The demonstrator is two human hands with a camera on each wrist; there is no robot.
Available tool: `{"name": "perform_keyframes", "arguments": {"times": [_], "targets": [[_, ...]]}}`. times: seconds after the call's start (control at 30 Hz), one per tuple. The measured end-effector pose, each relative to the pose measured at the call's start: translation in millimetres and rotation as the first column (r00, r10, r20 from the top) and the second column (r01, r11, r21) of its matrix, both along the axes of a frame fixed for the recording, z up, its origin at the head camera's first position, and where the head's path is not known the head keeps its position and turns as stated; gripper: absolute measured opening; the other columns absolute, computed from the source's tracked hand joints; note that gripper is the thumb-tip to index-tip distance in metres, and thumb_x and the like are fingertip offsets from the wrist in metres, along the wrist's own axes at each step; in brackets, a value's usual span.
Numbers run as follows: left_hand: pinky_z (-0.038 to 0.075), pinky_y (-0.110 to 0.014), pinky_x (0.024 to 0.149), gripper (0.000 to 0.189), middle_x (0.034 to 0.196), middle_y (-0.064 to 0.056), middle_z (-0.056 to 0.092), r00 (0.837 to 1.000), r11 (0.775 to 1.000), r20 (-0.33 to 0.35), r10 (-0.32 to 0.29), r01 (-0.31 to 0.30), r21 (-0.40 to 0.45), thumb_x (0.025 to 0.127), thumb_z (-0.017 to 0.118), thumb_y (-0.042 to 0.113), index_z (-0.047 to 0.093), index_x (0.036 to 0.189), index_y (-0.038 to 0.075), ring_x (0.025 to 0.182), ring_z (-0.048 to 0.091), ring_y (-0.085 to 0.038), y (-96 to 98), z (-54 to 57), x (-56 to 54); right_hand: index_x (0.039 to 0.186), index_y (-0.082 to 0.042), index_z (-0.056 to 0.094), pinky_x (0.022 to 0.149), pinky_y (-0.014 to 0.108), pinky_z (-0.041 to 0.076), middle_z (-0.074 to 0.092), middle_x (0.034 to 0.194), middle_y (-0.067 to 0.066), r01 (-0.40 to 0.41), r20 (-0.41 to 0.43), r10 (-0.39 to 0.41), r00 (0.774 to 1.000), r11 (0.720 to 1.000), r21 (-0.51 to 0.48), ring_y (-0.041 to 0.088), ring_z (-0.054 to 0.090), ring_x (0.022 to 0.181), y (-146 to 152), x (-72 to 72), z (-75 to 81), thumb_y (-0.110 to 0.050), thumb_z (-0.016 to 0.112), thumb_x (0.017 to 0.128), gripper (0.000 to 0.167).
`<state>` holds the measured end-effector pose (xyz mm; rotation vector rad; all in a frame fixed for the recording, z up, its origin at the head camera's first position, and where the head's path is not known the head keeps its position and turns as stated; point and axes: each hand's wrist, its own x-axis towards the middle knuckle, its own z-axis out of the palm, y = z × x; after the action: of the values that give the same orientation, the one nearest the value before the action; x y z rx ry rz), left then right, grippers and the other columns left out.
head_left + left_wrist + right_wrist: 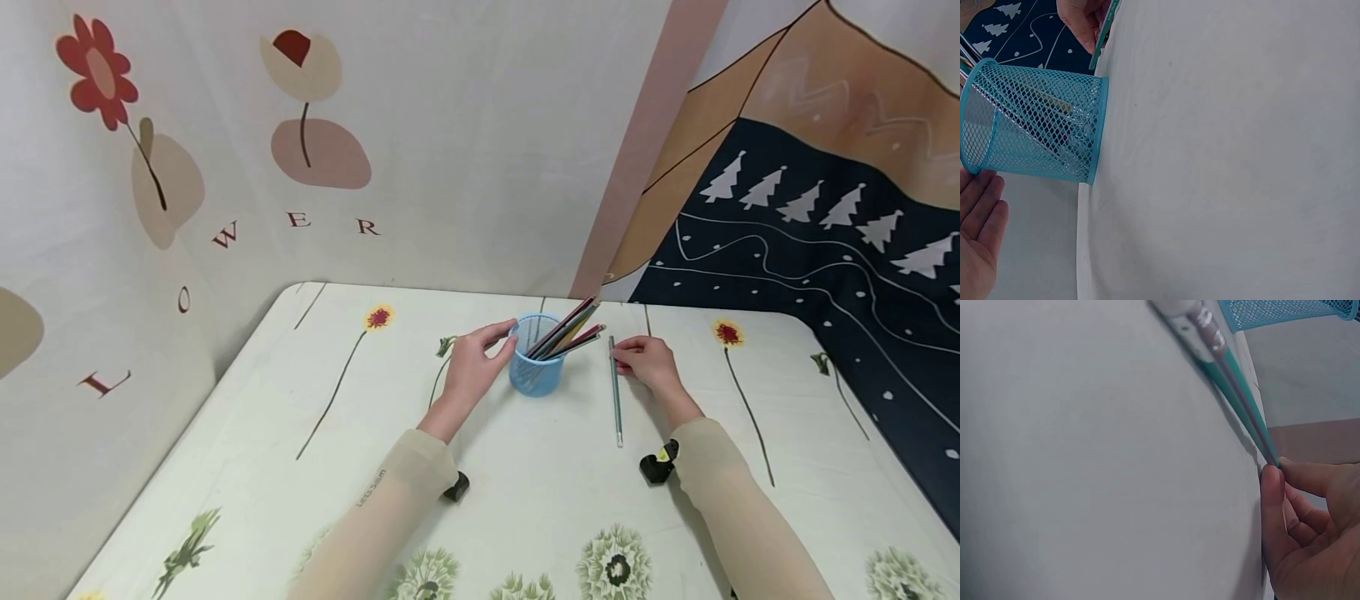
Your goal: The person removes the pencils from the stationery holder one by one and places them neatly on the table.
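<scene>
A light blue mesh pencil cup stands upright on the table, with several pencils leaning out to its right. My left hand is at the cup's left side, its fingertips right at the rim. In the left wrist view the fingers of that hand look fairly straight beside the cup. To the right of the cup, my right hand pinches a green pencil near its far end between thumb and index finger. The pencil's eraser end points toward me, close over the cloth.
A white cloth printed with flowers covers the table. Behind it hangs a pale wall cloth with letters and flowers, and a dark panel with trees is at the right. Black wrist devices sit under both cuffs.
</scene>
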<state>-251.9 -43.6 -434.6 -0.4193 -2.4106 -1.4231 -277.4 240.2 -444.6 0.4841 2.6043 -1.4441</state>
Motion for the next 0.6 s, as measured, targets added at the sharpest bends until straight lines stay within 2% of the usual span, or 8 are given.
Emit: {"name": "perform_keyframes", "arguments": {"times": [0.2,0.6], "targets": [[0.057,-0.034,0.098,0.030,0.120,-0.007,0.074,1.000,1.000,-0.008,-0.001,0.001,0.000,0.095,0.067,0.020,0.072,0.123,0.011,0.112,0.071,-0.021,0.2,-0.4,-0.4,0.125,0.003,0.062,0.057,0.007,0.051,0.065,0.110,0.016,-0.004,0.000,0.004,1.000,1.000,0.030,0.003,0.060,0.069,-2.5,0.5,0.8,-0.015,0.060,0.099,0.031],[0.057,-0.034,0.098,0.030,0.120,-0.006,0.074,1.000,1.000,-0.003,0.001,-0.001,-0.008,0.095,0.067,0.020,0.071,0.123,0.011,0.113,0.070,-0.021,-0.2,-0.2,0.4,0.119,0.002,0.065,0.063,0.012,0.054,0.067,0.105,0.015,-0.033,-0.026,0.036,0.999,0.995,0.099,0.006,0.060,0.070,-4.3,0.6,-1.4,-0.013,0.062,0.098,0.026]]}}
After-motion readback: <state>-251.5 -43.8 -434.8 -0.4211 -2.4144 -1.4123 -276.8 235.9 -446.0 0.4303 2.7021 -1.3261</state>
